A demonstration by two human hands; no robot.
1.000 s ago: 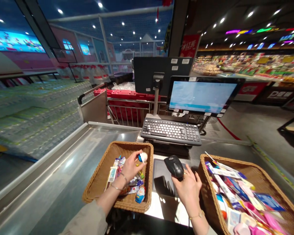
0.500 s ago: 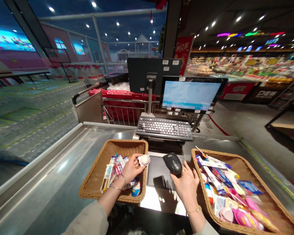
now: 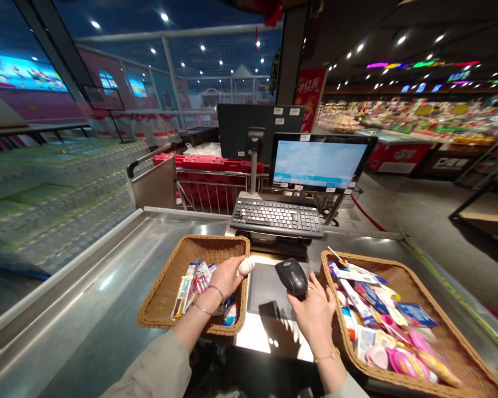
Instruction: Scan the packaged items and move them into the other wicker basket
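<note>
My left hand [image 3: 227, 276] is closed on a small white egg-shaped package [image 3: 246, 266], held over the right rim of the left wicker basket [image 3: 157, 298]. Beneath that hand, the basket holds several wrapped sweets [image 3: 201, 278] and a blue-and-white packet [image 3: 229, 315]. My right hand [image 3: 313, 307] grips a black barcode scanner [image 3: 292, 276], its head pointing up and to the left; the handle is mostly hidden by the fingers. Close by on the right stands a second wicker basket [image 3: 452, 326], filled with toys and packaged goods [image 3: 382, 309].
A black keyboard [image 3: 277, 215] sits beyond the baskets, below a lit monitor [image 3: 319, 163]. Between the baskets lies a grey plate [image 3: 265, 290] on the metal counter [image 3: 108, 282]. Behind stands a metal cart [image 3: 211, 193] with red crates.
My left hand has turned the small white package and shifted slightly up, so a different side shows. My right hand still holds the scanner in nearly the same place. The view has shifted a little.
</note>
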